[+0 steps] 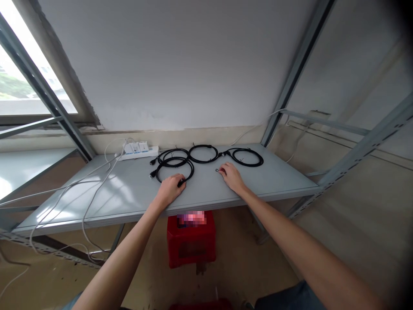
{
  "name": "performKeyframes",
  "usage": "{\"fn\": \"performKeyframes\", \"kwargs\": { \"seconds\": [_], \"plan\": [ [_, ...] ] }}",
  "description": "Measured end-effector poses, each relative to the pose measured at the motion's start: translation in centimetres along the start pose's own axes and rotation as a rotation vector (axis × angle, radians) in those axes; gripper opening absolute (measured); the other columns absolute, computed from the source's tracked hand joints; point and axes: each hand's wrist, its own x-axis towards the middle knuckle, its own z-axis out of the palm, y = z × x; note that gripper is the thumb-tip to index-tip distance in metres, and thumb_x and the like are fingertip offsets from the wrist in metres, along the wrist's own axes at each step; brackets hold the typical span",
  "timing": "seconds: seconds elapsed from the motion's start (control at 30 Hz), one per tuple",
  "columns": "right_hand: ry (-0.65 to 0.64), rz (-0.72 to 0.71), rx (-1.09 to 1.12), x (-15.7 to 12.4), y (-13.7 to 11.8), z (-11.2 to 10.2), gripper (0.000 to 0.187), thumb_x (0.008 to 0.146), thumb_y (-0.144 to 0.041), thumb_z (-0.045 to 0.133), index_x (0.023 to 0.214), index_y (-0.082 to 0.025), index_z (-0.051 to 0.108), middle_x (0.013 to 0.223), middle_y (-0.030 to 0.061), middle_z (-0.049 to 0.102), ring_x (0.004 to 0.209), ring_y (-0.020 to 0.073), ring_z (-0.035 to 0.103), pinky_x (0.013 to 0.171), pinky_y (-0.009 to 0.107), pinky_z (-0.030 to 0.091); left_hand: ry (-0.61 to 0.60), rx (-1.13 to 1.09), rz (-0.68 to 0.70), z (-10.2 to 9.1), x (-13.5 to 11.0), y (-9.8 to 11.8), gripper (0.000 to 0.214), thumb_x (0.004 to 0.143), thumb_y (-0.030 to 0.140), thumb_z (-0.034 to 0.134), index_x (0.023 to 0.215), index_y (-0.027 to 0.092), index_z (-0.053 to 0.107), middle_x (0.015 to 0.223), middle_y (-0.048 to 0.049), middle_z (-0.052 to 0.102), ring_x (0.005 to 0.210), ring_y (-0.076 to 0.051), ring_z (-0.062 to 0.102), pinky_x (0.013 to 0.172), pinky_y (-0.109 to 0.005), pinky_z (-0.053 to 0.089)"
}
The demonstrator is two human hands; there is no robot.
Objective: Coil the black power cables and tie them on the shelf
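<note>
Several coiled black cables lie on the grey metal shelf [129, 181]. The fingers of my left hand [171, 188] close on the near edge of the nearest cable coil [192, 171], whose plug [152, 175] points left. To the right, my right hand [231, 175] pinches a small, thin black loop that looks like a wire tie [217, 170], just above or on the shelf. Behind the nearest coil, another coil [167, 151] partly overlaps it. A third coil [203, 161] touches these at the back, and one more coil [254, 164] lies behind my right hand.
A white power strip [155, 151] with white adapters [136, 147] stands at the back left, and white cords [93, 193] trail over the front edge. Metal posts [292, 82] frame the shelf. Below stands a red stool [190, 241] with a blurred item on top.
</note>
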Motion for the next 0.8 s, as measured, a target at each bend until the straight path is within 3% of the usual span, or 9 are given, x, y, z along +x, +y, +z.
{"fn": "performKeyframes", "kwargs": {
  "seconds": [0.47,0.8],
  "plan": [
    [0.066,0.018,-0.075,-0.4,-2.2,-1.1,0.016,0.101,-0.02,0.043,0.096,-0.021,0.058,0.098,0.0087,0.064,0.088,0.0231,0.059,0.07,0.032,0.04,0.008,0.013,0.008,0.2,0.0,-0.1,0.019,0.096,0.028,0.055,0.107,0.024,0.071,0.108,-0.0067,0.077,0.1,-0.026,0.071,0.077,-0.031,0.048],
    [0.058,0.099,-0.002,-0.5,-2.5,-1.2,0.006,0.09,-0.019,0.049,0.089,-0.023,0.054,0.079,0.0022,0.063,0.067,0.0181,0.054,0.063,0.028,0.033,0.007,0.002,0.006,0.1,-0.1,0.0,0.021,0.096,0.029,0.054,0.109,0.024,0.071,0.109,-0.0085,0.076,0.1,-0.026,0.071,0.079,-0.031,0.049]
  ]
}}
